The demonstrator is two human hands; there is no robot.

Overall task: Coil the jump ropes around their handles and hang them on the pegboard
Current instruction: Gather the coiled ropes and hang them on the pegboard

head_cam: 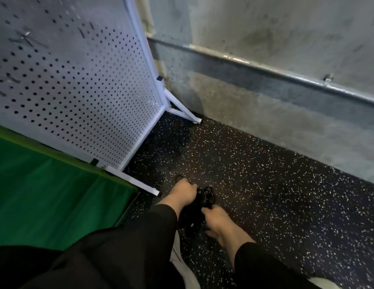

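Observation:
A black jump rope bundle lies low over the speckled floor between my hands. My left hand grips its upper left part with curled fingers, and a thin loop of rope pokes out above that hand. My right hand holds the bundle's lower right side, fingers curled round a dark part. The handles are hard to tell apart from the cord. The white pegboard stands on the left, tilted in view, with a few dark hooks near its top left.
The pegboard's white feet stick out onto the black speckled floor. A green mat lies on the left. A grey concrete wall with a metal rail runs along the right.

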